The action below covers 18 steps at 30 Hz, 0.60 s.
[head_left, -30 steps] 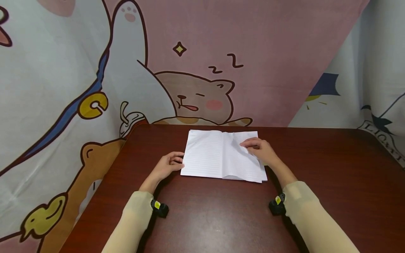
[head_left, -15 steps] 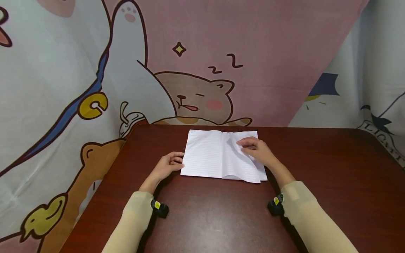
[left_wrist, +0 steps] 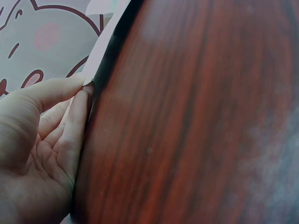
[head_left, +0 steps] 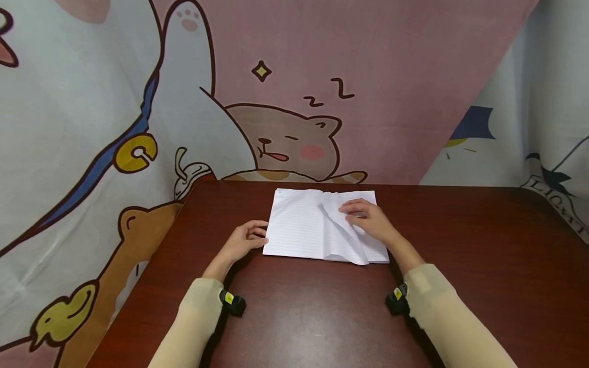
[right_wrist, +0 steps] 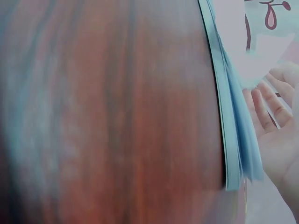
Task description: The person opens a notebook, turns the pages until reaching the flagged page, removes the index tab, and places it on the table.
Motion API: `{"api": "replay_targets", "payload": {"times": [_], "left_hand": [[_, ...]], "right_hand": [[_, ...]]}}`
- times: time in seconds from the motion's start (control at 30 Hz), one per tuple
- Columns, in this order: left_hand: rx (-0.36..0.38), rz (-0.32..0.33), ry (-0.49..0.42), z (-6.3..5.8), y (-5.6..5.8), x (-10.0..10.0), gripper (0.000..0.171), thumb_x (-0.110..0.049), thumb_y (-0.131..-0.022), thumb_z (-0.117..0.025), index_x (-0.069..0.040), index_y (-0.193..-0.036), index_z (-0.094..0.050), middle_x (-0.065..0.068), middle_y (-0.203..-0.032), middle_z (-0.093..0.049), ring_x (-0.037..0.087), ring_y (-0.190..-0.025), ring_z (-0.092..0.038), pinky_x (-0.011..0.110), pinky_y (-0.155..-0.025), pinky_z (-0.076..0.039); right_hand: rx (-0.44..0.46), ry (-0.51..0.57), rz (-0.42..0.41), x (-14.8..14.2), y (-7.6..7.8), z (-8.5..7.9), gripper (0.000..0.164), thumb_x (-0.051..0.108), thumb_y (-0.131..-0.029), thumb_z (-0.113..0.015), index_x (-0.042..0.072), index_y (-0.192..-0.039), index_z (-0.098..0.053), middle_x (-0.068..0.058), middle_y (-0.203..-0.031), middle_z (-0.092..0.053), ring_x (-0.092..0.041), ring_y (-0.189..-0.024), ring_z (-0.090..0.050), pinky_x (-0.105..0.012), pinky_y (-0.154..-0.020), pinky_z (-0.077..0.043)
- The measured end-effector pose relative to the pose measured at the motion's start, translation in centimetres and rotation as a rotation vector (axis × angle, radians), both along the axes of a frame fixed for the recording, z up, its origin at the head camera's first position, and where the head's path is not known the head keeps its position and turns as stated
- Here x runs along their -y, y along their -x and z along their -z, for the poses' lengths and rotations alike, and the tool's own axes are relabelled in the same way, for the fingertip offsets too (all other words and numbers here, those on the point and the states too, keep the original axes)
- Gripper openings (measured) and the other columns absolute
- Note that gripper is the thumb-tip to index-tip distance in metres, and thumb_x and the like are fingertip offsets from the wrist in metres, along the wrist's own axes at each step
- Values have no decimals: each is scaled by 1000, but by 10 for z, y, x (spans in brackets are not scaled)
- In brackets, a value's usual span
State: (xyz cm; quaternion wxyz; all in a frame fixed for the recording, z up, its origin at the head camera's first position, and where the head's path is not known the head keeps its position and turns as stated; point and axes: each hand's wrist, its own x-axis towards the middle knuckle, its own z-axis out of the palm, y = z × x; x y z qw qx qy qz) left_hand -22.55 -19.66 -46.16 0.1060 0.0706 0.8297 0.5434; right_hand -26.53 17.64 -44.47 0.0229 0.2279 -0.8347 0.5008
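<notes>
An open notebook (head_left: 296, 225) with white lined pages lies on the table in the head view. My left hand (head_left: 241, 241) holds its left edge; in the left wrist view the thumb (left_wrist: 60, 91) is above the edge and fingers (left_wrist: 77, 112) are below. Over the right half, my right hand (head_left: 371, 221) pinches a page (head_left: 342, 237) that bends up and leftward, its lower corner drawn in from the right edge. The right wrist view shows loose sheets (right_wrist: 245, 130) rising off the page stack, beside curled fingers (right_wrist: 266, 105).
The dark red-brown wooden table (head_left: 294, 312) reaches to a cartoon-printed cloth (head_left: 391, 92) hanging behind it. Each wrist carries a small black camera, one by the left sleeve (head_left: 198, 306), one by the right sleeve (head_left: 442, 301).
My right hand has moved left with the page, whose lower corner has shifted left and uncovers more of the sheet beneath. The left hand stays at the notebook's left edge.
</notes>
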Motion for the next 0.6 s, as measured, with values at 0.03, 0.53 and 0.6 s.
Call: {"api": "replay_targets", "payload": {"times": [0.03,0.53,0.6], "left_hand": [[0,-1,0,0,0,0,49,-10,-92,-70,-2,-138,-54,21,-117,-62,12,-87,-60,22,-77,-51],[3,-10,3,0,0,0,49,-9,-92,-70,-3,-138,-54,21,-117,-63,12,-87,-60,22,-76,-51],[5,-8,4,0,0,0,49,-10,-92,-70,-3,-138,-54,21,-117,-63,12,-87,-60,22,-76,-51]], "right_hand": [[7,3,0,0,3,4,25,3,-92,-68,-5,-116,-71,-22,-125,-63,-31,-116,-59,-17,-90,-50],[-13,-26,-20,14,-1,3,23,-5,-90,-66,-9,-112,-70,-26,-125,-62,-38,-122,-54,-36,-96,-47],[-11,-29,-27,17,-5,-3,23,-9,-89,-65,-12,-112,-69,-29,-125,-61,-41,-122,-54,-42,-98,-49]]}}
